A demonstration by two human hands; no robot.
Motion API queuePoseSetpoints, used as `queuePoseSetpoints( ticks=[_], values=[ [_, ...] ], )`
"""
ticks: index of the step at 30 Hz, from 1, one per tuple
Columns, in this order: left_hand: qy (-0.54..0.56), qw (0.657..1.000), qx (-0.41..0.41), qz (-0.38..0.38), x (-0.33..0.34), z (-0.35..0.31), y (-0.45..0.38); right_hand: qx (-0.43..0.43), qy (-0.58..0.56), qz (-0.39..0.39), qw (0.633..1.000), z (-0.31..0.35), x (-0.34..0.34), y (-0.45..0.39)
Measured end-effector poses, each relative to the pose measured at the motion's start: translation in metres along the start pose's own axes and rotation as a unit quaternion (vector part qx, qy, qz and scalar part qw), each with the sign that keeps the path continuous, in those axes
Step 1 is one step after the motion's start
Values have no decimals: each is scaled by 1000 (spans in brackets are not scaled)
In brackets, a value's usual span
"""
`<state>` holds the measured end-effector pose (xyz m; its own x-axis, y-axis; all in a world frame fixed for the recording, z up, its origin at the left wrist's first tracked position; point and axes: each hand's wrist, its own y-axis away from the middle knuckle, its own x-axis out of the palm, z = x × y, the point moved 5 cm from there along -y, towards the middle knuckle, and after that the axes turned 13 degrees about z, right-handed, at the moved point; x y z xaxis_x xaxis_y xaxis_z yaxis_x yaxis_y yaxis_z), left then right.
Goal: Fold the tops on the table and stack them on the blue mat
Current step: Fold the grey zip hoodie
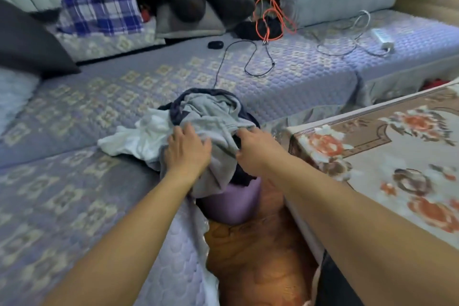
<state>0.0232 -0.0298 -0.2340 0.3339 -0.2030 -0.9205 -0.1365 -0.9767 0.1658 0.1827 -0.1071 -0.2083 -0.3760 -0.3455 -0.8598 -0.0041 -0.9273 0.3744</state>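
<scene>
1. Head view: your left hand point(187, 149) lay spread, fingers nearly straight, pressing on the grey top point(213, 117). Your right hand point(250, 149) curled its fingers into the same top's edge, pinching cloth.
2. The grey top sat crumpled over a dark top point(244, 174) and a white top point(139, 136), all heaped at the corner of the blue mat point(74, 112), partly on a purple stool point(236, 204), not on the counter point(387, 156).
3. A lift from there could have dragged the tangled dark top along.
4. The heap overhung the gap, so loose cloth might have slid to the floor point(255, 256).
5. Blur hid exactly how the tops interlocked.
</scene>
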Motion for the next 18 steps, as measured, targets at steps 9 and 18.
queuePoseSetpoints(
  ticks=[9, 18],
  values=[
    [107, 990, -83, 44, -17, -24, -47, 3, -30, 1, 1000, -22, 7, -1],
    [351, 876, 329, -38, -169, -210, 86, -214, -362, -309, 853, -14, -124, 70]
  ],
)
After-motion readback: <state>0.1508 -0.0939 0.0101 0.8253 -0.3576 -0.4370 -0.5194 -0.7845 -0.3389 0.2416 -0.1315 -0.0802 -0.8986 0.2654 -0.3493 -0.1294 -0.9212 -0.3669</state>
